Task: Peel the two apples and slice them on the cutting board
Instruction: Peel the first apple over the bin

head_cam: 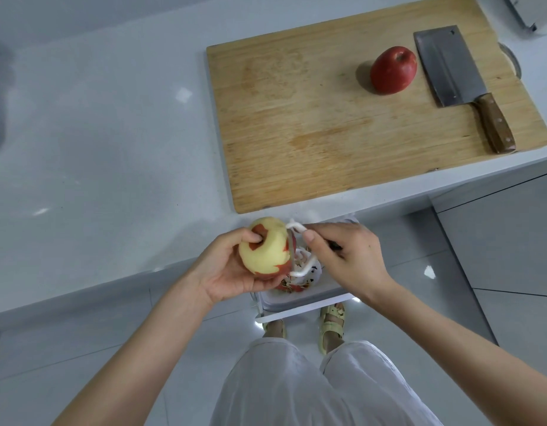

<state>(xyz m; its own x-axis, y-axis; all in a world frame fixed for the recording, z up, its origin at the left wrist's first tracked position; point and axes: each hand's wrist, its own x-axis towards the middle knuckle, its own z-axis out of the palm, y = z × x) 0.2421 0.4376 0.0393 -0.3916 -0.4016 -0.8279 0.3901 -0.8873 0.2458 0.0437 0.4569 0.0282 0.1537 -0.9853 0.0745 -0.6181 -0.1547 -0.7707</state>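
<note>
As left hand (224, 267) cups the apple (266, 252), right hand (350, 256) grips peeler (296, 227).

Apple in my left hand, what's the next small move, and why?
Probably turn the apple slightly in the left hand and draw the peeler in the right hand over its lower side: red skin patches remain there and by the stem.

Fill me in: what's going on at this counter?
A person's left hand holds a mostly peeled apple over a waste bin; the right hand runs a white peeler along its side. The second apple sits unpeeled on the cutting board beside the cleaver. Nothing is sliced yet.
</note>
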